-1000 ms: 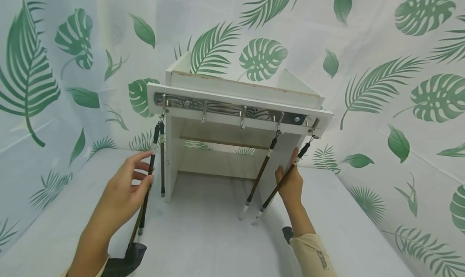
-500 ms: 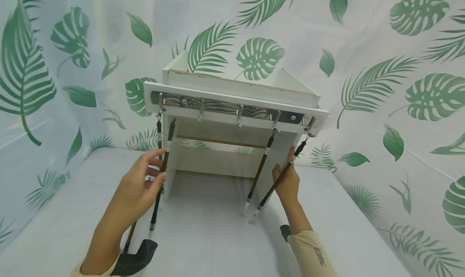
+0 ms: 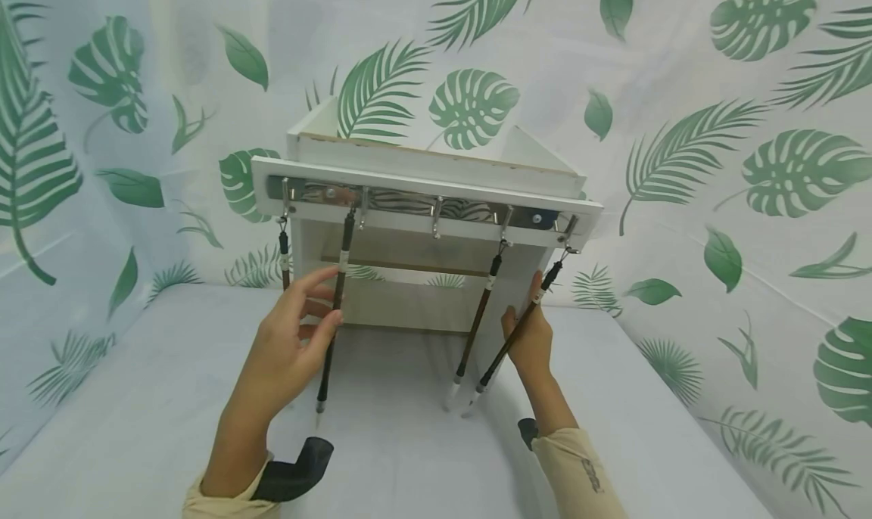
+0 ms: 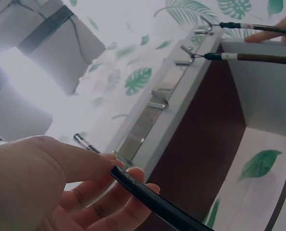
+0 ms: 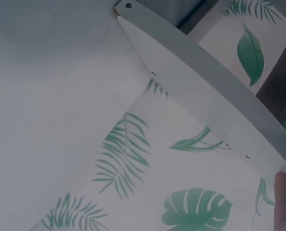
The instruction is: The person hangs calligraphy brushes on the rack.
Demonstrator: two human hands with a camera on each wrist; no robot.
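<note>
My left hand (image 3: 293,345) pinches a dark-handled calligraphy brush (image 3: 325,375) between thumb and fingers, its pale tip pointing down. The brush's top end overlaps the hook rail (image 3: 463,210), close to the second hook (image 3: 364,207) from the left. In the left wrist view the brush (image 4: 162,207) slants across the fingers. My right hand (image 3: 534,337) holds the right side panel of a white shelf unit (image 3: 436,154); in the right wrist view only a bit of that hand (image 5: 285,204) shows at the panel's edge (image 5: 205,84).
One brush (image 3: 284,258) hangs from the leftmost hook, partly behind my left hand. Two more brushes (image 3: 479,315) hang from the two right-hand hooks. The middle hook (image 3: 436,220) bears nothing. The white tabletop (image 3: 402,458) spreads below, with a leaf-patterned curtain (image 3: 477,20) behind.
My left hand has carried the brush rightward, from left of the leftmost hook past it, up to the second hook. The right hand has kept its place on the panel; the view has shifted slightly.
</note>
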